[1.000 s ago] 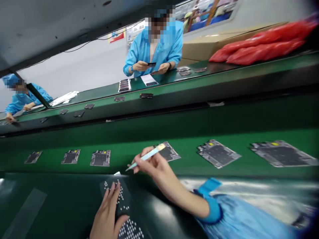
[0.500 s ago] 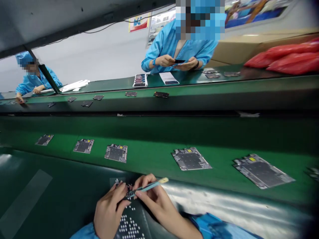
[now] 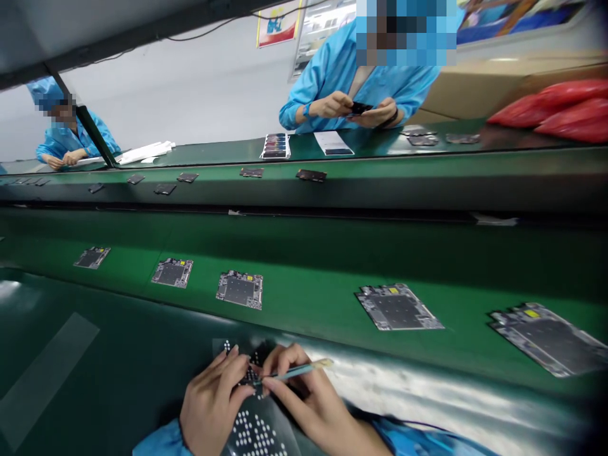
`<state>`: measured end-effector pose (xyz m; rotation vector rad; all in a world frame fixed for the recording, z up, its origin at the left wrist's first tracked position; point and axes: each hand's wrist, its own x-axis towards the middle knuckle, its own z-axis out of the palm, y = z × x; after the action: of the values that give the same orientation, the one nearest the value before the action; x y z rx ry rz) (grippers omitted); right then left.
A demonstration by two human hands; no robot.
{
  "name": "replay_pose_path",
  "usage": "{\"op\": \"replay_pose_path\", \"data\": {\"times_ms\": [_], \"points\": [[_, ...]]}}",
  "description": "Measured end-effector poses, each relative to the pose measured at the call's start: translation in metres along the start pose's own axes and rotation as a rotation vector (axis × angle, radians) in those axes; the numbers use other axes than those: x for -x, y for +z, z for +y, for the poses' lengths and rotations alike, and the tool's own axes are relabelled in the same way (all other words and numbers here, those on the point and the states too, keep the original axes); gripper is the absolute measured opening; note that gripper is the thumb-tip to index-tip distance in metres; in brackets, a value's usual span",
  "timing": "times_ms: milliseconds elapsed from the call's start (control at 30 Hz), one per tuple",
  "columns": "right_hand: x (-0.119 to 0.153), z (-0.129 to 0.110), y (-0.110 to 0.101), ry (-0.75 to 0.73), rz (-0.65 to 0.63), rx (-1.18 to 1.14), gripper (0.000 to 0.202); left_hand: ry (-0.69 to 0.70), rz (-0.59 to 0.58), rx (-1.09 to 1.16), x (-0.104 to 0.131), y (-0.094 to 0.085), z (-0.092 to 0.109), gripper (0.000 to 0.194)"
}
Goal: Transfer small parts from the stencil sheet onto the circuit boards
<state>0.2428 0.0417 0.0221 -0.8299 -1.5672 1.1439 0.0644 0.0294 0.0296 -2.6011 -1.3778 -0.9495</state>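
Note:
In the head view my right hand [image 3: 308, 392] pinches light-blue tweezers [image 3: 297, 370] with a pale yellow end, held like a pen. Their tip points left, down at a clear sheet of small white round dots [image 3: 256, 437] on the dark green bench. My left hand [image 3: 213, 399] grips this sheet between thumb and bent fingers, close to the tweezers' tip. The upper part of the sheet shows between both hands. Whether a dot sits at the tip is too small to tell.
Beyond my hands, several circuit boards [image 3: 240, 289] lie spaced along a green belt [image 3: 304, 253]. Across it, a person in blue [image 3: 323, 76] holds a dark board; another person sits far left. Red bags [image 3: 560, 111] lie right. A clear strip [image 3: 52, 373] lies left on the bench.
The near boards now appear farther right, and the view has shifted a little. My hands keep their grips, fingers slightly moved. The far-left person's reaching hand has come back beside the other.

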Motion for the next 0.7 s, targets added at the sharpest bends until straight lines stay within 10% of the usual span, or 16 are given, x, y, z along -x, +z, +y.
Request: {"op": "replay_pose_path", "data": {"times_ms": [333,500,700], "points": [[-0.071,0.004,-0.016,0.224,0.301,-0.346,0.04,0.077,-0.089,-0.027,-0.002,-0.005,-0.007,0.033],[-0.126,0.04,-0.028,0.311,0.434,-0.293,0.054,-0.071,-0.121,-0.046,-0.038,0.007,-0.026,0.038],[-0.13,0.061,-0.035,0.337,0.493,-0.211,0.045,-0.129,-0.317,0.097,-0.083,0.036,-0.042,0.015]]}}
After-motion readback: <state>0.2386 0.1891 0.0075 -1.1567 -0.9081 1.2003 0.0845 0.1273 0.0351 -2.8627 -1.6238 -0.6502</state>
